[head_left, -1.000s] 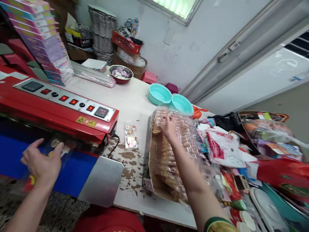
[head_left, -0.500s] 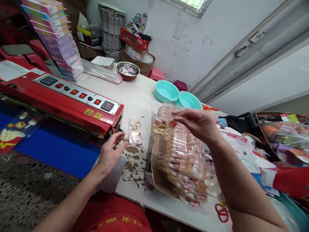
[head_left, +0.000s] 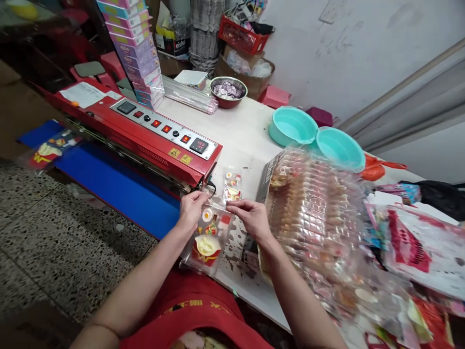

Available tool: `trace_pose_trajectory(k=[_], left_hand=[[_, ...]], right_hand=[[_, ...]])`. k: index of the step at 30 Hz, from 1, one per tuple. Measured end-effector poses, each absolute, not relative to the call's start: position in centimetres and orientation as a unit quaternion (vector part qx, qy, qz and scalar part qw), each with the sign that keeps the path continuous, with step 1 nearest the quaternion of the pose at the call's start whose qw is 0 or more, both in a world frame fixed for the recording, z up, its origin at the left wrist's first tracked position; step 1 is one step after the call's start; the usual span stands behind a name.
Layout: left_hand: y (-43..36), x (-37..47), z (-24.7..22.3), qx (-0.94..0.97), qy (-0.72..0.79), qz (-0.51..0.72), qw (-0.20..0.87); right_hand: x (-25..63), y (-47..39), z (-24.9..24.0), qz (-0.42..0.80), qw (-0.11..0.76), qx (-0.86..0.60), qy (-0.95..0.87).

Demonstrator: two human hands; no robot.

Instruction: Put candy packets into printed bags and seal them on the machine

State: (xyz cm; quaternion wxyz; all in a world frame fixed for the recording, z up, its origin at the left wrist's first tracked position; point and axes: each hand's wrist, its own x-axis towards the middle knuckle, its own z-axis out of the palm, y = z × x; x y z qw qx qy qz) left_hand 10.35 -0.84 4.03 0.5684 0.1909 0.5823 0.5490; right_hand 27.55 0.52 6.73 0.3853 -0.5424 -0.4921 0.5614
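A clear plastic bag (head_left: 207, 245) of small food-shaped pieces, among them a fried egg and a red-and-yellow fries shape, hangs between my hands. My left hand (head_left: 192, 211) pinches its top left corner, close to the near end of the red sealing machine (head_left: 160, 135). At the top right corner my right hand (head_left: 250, 218) is closed, thumb and forefinger on the bag's edge. Just behind the hands, a smaller flat packet (head_left: 232, 186) with similar pieces lies on the table. To the right stands a box full of similar clear packs (head_left: 316, 218).
Two turquoise basins (head_left: 293, 127) sit behind the box. A metal bowl (head_left: 228, 92) of small packets and a tall stack of boxes (head_left: 134, 58) stand at the back. Another filled bag (head_left: 51, 150) lies on the machine's blue belt (head_left: 119, 189). Plastic packaging crowds the right side.
My right hand has come down and left from above the box with a bag. My left hand, empty before, now grips that bag's other corner. The view has turned left.
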Motion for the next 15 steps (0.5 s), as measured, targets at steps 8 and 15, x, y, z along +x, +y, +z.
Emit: trace_pose_trajectory(k=[8, 15], left_hand=[[-3.4, 5.5, 2.8, 0.239, 0.546, 0.461, 0.657], [-5.8, 5.7, 1.8, 0.298, 0.589, 0.409, 0.630]], right_hand=[[24.1, 0.5, 1.9, 0.625, 0.391, -0.574, -0.355], [23.3, -0.3, -0.1, 0.633, 0.384, -0.578, -0.342]])
